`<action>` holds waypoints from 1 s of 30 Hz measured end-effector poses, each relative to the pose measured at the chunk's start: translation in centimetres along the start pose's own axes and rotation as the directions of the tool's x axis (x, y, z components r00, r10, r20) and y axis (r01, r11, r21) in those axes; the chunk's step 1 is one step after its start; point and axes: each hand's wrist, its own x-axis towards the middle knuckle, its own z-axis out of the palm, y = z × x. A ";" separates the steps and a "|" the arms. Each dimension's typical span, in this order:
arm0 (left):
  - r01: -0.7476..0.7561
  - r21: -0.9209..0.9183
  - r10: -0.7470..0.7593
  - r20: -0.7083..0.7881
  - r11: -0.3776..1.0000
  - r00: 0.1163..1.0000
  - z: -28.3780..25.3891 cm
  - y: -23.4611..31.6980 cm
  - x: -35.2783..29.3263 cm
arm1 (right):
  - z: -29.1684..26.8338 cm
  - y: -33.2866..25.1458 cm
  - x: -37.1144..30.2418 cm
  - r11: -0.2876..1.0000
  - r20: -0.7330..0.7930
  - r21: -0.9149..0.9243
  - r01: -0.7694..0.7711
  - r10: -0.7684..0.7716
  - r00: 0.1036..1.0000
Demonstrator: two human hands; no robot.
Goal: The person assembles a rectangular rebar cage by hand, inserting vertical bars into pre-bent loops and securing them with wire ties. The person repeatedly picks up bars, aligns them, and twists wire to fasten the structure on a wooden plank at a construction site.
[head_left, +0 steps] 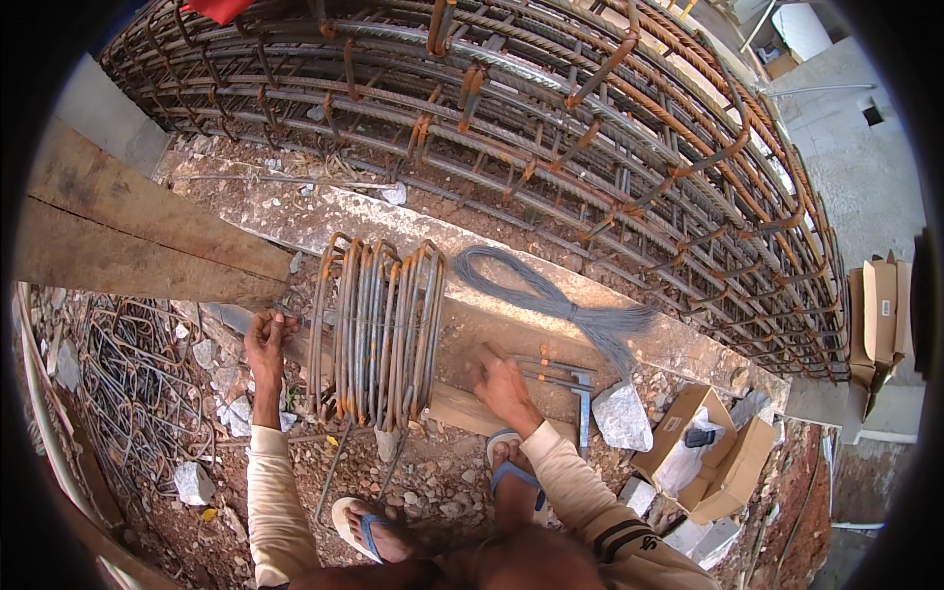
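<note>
Between my hands a stack of rusty rectangular rebar stirrups stands side by side on a wooden plank. My left hand is at the stack's left side with curled fingers pressed together. What they hold, if anything, I cannot make out. To the right of the stack, my right hand hovers over or touches the plank; motion smears its fingers. Just right of it lie short steel rods beside a grey metal bar. Beyond this hand lies a looped bundle of thin grey tie wire.
A long rebar cage spans the far side. A thick timber comes in from the left, above a heap of bent stirrups. At right are an open cardboard box and a white rock. Rubble covers the ground.
</note>
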 end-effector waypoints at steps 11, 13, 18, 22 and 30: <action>-0.027 0.006 0.027 0.064 1.000 0.998 0.5 1.0 -0.7 | -2.9 -3.0 10.8 0.986 -0.346 -0.069 0.153 -0.167 0.923; -0.020 0.031 0.019 0.054 0.999 0.998 0.3 1.1 -1.0 | -2.3 -3.1 11.6 0.975 -0.355 -0.098 0.201 -0.223 0.908; -0.003 0.026 0.001 0.053 1.000 0.999 0.3 1.1 -1.5 | -2.0 -3.0 11.5 0.979 -0.406 -0.040 0.201 -0.200 0.892; 0.001 0.042 -0.004 0.073 0.999 0.997 0.5 0.7 -1.4 | -3.0 -3.8 10.8 0.995 -0.349 0.044 0.094 -0.073 0.934; -0.016 0.054 0.010 0.124 0.998 0.992 1.6 0.7 -2.2 | -5.6 -5.2 9.0 0.960 -0.402 0.028 0.279 -0.245 0.882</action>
